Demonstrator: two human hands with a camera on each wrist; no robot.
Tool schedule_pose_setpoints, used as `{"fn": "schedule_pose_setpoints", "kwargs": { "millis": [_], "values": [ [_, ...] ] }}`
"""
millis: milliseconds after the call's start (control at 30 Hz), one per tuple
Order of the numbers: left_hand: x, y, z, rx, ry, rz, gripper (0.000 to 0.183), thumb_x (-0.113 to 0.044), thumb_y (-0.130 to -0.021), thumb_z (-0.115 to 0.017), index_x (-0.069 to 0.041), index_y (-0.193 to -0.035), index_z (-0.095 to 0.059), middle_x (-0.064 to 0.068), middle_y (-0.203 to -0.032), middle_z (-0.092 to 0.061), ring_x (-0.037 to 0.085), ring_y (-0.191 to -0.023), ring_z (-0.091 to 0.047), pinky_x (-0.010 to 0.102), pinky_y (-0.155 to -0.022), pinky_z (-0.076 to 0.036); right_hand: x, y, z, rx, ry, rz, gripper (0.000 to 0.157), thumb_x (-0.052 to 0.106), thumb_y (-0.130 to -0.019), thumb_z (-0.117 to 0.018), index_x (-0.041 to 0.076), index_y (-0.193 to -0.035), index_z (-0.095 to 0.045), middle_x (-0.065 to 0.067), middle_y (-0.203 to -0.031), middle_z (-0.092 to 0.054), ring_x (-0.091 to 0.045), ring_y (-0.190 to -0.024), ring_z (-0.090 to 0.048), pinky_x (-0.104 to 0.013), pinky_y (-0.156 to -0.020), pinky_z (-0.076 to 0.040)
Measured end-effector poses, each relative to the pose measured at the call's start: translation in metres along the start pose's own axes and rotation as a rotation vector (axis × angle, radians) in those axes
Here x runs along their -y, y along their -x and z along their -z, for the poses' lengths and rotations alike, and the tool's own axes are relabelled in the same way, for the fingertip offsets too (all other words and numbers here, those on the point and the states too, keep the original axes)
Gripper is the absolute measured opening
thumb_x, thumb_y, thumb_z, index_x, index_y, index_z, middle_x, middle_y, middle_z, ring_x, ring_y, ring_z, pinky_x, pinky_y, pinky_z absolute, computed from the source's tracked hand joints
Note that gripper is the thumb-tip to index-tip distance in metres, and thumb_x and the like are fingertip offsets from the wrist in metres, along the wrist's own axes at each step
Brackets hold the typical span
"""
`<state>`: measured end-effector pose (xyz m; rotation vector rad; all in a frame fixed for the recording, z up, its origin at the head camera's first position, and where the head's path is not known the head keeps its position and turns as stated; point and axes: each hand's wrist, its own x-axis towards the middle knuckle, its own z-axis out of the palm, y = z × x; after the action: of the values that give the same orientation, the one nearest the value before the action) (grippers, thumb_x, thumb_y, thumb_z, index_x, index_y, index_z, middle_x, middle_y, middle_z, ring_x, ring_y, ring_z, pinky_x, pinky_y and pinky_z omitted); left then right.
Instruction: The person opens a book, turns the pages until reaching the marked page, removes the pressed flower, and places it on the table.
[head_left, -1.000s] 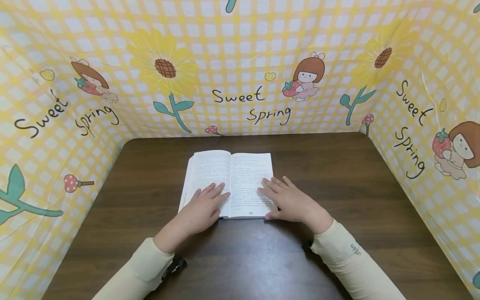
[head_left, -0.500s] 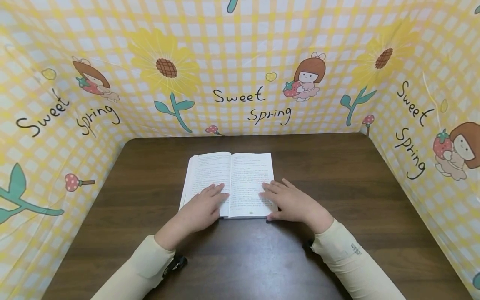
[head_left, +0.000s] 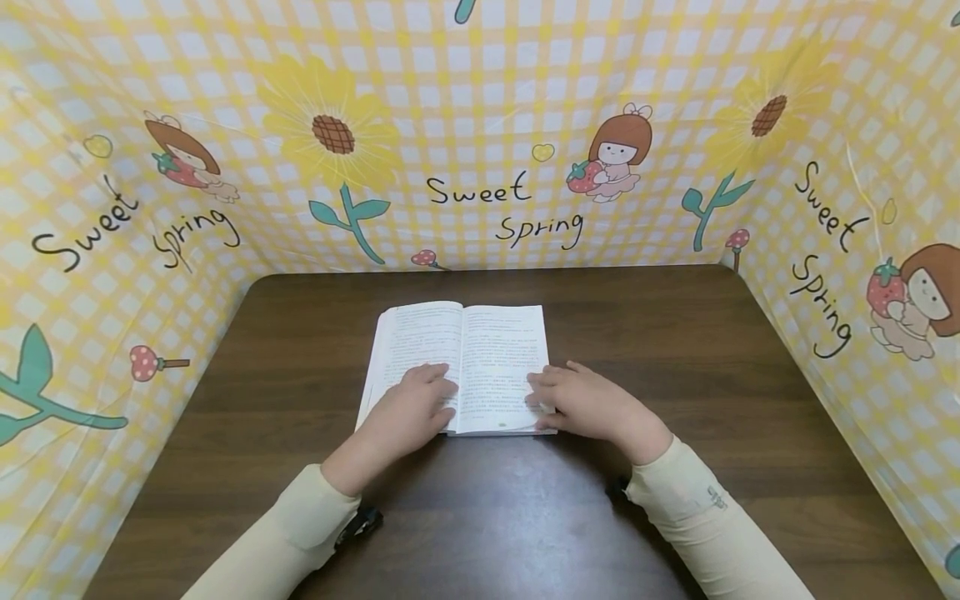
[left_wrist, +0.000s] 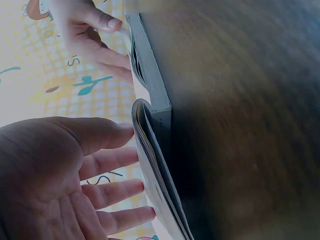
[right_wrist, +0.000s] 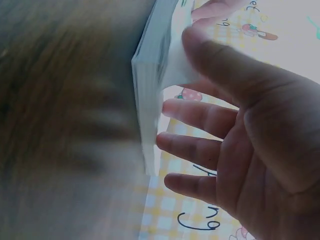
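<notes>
An open book (head_left: 498,342) with printed white pages lies on the dark wooden table (head_left: 480,517). My left hand (head_left: 401,412) rests on the lower part of the left page, fingers extended. In the left wrist view its fingertips (left_wrist: 132,187) touch the paper, the thumb near the bottom edge. At the lower right corner, my right hand (head_left: 596,408) pinches a page (right_wrist: 177,72) between thumb and index finger. That corner is bent up from the pages beneath, while the other fingers spread beside the book's right edge.
A yellow checked cloth (head_left: 480,108) with flowers, cartoon figures and "Sweet Spring" lettering hangs around the back and both sides of the table. Dark wrist straps (head_left: 360,525) show below the pale sleeves (head_left: 697,500).
My right hand has drawn slightly right and its fingers have bent, lifting the lower right page corner. The left hand stays on the left page, its thumb moved up onto the paper.
</notes>
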<state>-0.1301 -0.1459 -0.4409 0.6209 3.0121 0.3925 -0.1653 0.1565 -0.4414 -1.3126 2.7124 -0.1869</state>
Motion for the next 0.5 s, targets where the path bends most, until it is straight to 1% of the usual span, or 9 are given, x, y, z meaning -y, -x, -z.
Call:
{"fn": "schedule_pose_setpoints", "kwargs": {
  "millis": [100, 167, 233, 300, 333, 400, 433, 500],
  "values": [
    [-0.0037, -0.0012, 0.0011, -0.003, -0.016, 0.019, 0.033, -0.023, -0.094, -0.073, -0.011, -0.125, -0.071, 0.017, -0.151, -0.053, 0.039, -0.143, -0.045, 0.063, -0.108, -0.043, 0.0005, 0.0001, 0.0011, -0.043, 0.046, 0.067, 0.015, 0.024, -0.093, -0.077, 0.021, -0.107, -0.078, -0.002, -0.131, -0.071, -0.023, -0.128, -0.061, -0.062, -0.108, -0.044],
    [-0.0051, -0.0021, 0.0018, -0.01, -0.017, 0.008, 0.035, -0.02, -0.094, -0.073, -0.012, -0.128, -0.07, 0.016, -0.153, -0.052, 0.04, -0.145, -0.042, 0.069, -0.108, -0.039, 0.0009, -0.0008, 0.0024, -0.06, 0.07, 0.089, 0.009, 0.017, -0.092, -0.077, 0.023, -0.098, -0.078, 0.001, -0.125, -0.073, -0.019, -0.124, -0.064, -0.061, -0.104, -0.047],
    [-0.0065, -0.0027, 0.0018, -0.007, -0.007, -0.019, 0.038, -0.018, -0.094, -0.072, -0.014, -0.132, -0.068, 0.013, -0.155, -0.05, 0.039, -0.147, -0.039, 0.073, -0.109, -0.034, 0.0016, -0.001, 0.0038, -0.066, 0.087, 0.093, 0.012, 0.011, -0.09, -0.076, 0.023, -0.091, -0.077, 0.001, -0.123, -0.074, -0.017, -0.122, -0.065, -0.061, -0.102, -0.048],
    [-0.0071, -0.003, 0.0007, -0.001, 0.014, -0.067, 0.04, -0.017, -0.095, -0.071, -0.015, -0.135, -0.066, 0.011, -0.156, -0.049, 0.038, -0.148, -0.039, 0.073, -0.11, -0.032, 0.0023, -0.0012, 0.0044, -0.074, 0.1, 0.088, 0.015, 0.008, -0.089, -0.074, 0.022, -0.086, -0.075, 0.0, -0.121, -0.075, -0.017, -0.118, -0.067, -0.059, -0.1, -0.05],
    [-0.0075, -0.0028, 0.0, 0.002, 0.029, -0.093, 0.041, -0.017, -0.095, -0.071, -0.015, -0.136, -0.066, 0.011, -0.156, -0.049, 0.038, -0.147, -0.04, 0.072, -0.111, -0.033, 0.0028, -0.0013, 0.0047, -0.082, 0.107, 0.091, 0.016, 0.006, -0.089, -0.074, 0.021, -0.084, -0.074, 0.0, -0.115, -0.076, -0.017, -0.111, -0.069, -0.057, -0.098, -0.052],
    [-0.0088, -0.0022, -0.0017, 0.026, 0.052, -0.117, 0.042, -0.019, -0.097, -0.07, -0.015, -0.139, -0.064, 0.009, -0.157, -0.048, 0.037, -0.148, -0.039, 0.071, -0.112, -0.033, 0.0036, -0.0015, 0.0046, -0.102, 0.131, 0.098, 0.02, 0.006, -0.09, -0.072, 0.021, -0.077, -0.067, 0.003, -0.098, -0.075, -0.014, -0.094, -0.069, -0.053, -0.092, -0.054],
    [-0.0095, -0.0019, -0.0027, 0.035, 0.059, -0.121, 0.043, -0.021, -0.097, -0.07, -0.015, -0.14, -0.063, 0.009, -0.157, -0.048, 0.036, -0.148, -0.039, 0.07, -0.111, -0.033, 0.0039, -0.0016, 0.0046, -0.116, 0.141, 0.102, 0.023, 0.005, -0.09, -0.071, 0.021, -0.075, -0.063, 0.006, -0.087, -0.071, -0.013, -0.083, -0.066, -0.049, -0.088, -0.055],
    [-0.011, -0.0012, -0.0048, 0.057, 0.069, -0.118, 0.043, -0.024, -0.098, -0.069, -0.015, -0.14, -0.063, 0.007, -0.157, -0.049, 0.034, -0.148, -0.04, 0.071, -0.111, -0.034, 0.0046, -0.0013, 0.005, -0.143, 0.15, 0.102, 0.027, 0.006, -0.091, -0.07, 0.022, -0.073, -0.057, 0.009, -0.068, -0.057, -0.011, -0.064, -0.054, -0.04, -0.077, -0.054]
  ]
}}
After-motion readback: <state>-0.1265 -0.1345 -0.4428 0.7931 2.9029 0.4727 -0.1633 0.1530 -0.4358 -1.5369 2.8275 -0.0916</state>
